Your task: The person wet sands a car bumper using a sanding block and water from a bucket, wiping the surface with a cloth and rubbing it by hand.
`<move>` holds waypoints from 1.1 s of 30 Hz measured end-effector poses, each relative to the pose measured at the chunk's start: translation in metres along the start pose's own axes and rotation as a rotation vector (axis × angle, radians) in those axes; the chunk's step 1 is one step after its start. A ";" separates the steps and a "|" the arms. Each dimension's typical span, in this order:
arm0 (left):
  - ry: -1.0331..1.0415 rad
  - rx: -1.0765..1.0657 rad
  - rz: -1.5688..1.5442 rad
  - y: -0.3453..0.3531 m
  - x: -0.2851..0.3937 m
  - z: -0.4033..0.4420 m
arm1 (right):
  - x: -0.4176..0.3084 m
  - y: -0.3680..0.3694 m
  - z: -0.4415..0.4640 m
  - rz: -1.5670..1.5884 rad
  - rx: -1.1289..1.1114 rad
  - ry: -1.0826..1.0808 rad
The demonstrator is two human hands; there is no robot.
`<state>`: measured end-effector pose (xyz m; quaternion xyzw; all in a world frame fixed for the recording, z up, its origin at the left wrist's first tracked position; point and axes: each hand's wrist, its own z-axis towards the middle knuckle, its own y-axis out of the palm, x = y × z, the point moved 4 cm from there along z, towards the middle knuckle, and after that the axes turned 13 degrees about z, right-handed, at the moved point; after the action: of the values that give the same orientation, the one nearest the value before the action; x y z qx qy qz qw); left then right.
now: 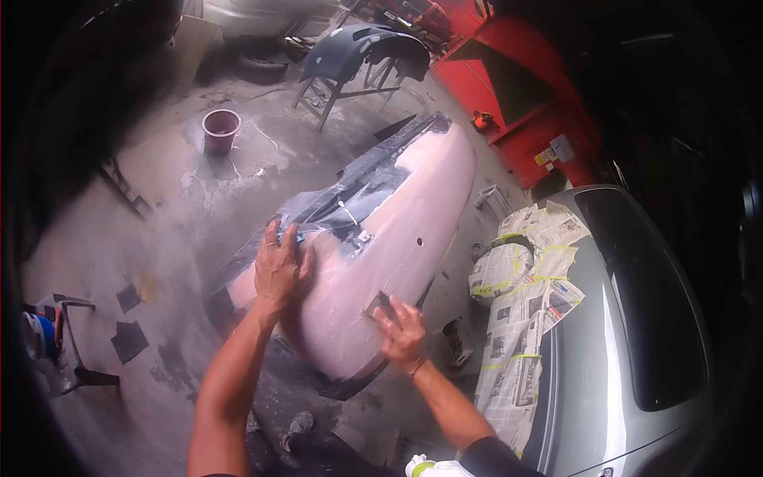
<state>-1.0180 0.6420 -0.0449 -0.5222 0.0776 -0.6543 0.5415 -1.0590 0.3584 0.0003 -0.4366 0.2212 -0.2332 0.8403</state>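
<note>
A car bumper (334,294) coated in pinkish primer, with a dark grey inner part, lies at a slant in front of me. My left hand (280,270) rests on its left side, fingers bent over the edge. A small light-blue thing shows under those fingers, mostly hidden, and I cannot tell what it is. In my right hand (405,335) is a dark piece of sandpaper (377,304), pressed against the smooth primed surface near the lower right. A small round hole sits in the bumper above that hand.
A silver car (588,381) partly masked with newspaper (509,350) stands close on the right. Behind are a dark bumper (362,52) on a stand and a red cabinet (517,87). A bucket (220,133) and dark sheets (129,342) are on the floor.
</note>
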 end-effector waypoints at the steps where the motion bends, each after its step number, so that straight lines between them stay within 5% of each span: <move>1: 0.008 0.006 0.007 0.002 0.000 0.000 | 0.039 -0.003 0.018 -0.009 0.044 -0.018; 4: 0.014 0.014 -0.006 0.005 -0.001 -0.003 | 0.201 -0.007 0.121 -0.141 0.170 0.376; 6: -0.009 0.008 -0.046 0.001 -0.001 0.001 | 0.217 -0.003 0.147 -0.236 0.203 0.466; 8: -0.013 -0.008 -0.042 0.000 -0.001 -0.001 | 0.177 -0.004 0.118 -0.134 0.176 0.498; 13: -0.048 -0.078 -0.028 -0.001 0.000 -0.001 | -0.040 0.022 0.001 -0.025 0.113 0.124; 16: -0.006 0.008 -0.010 0.004 -0.002 0.004 | 0.030 0.006 0.048 0.042 0.014 -0.087; 19: -0.007 -0.011 -0.045 -0.001 0.001 0.001 | 0.171 0.013 0.151 -0.132 0.170 0.269; 21: -0.023 -0.003 -0.033 -0.003 0.000 0.005 | 0.199 0.023 0.170 -0.180 0.186 0.398; 23: -0.032 -0.042 -0.051 -0.005 0.005 -0.002 | 0.157 0.020 0.137 -0.124 0.165 0.415; 26: -0.049 -0.047 -0.042 -0.003 0.004 0.004 | -0.003 0.028 0.038 -0.164 0.086 0.150; 28: -0.009 -0.028 -0.037 -0.002 0.003 0.002 | 0.005 0.013 0.038 -0.088 -0.009 0.002; 29: -0.013 -0.042 -0.049 -0.003 0.003 0.003 | 0.011 0.007 0.039 -0.005 -0.100 -0.159; 33: 0.001 -0.024 -0.022 -0.001 0.004 0.003 | 0.208 -0.013 0.134 -0.142 0.209 0.356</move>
<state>-1.0157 0.6413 -0.0405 -0.5292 0.0801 -0.6596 0.5277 -0.8191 0.3143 0.0460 -0.3135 0.3096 -0.3869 0.8101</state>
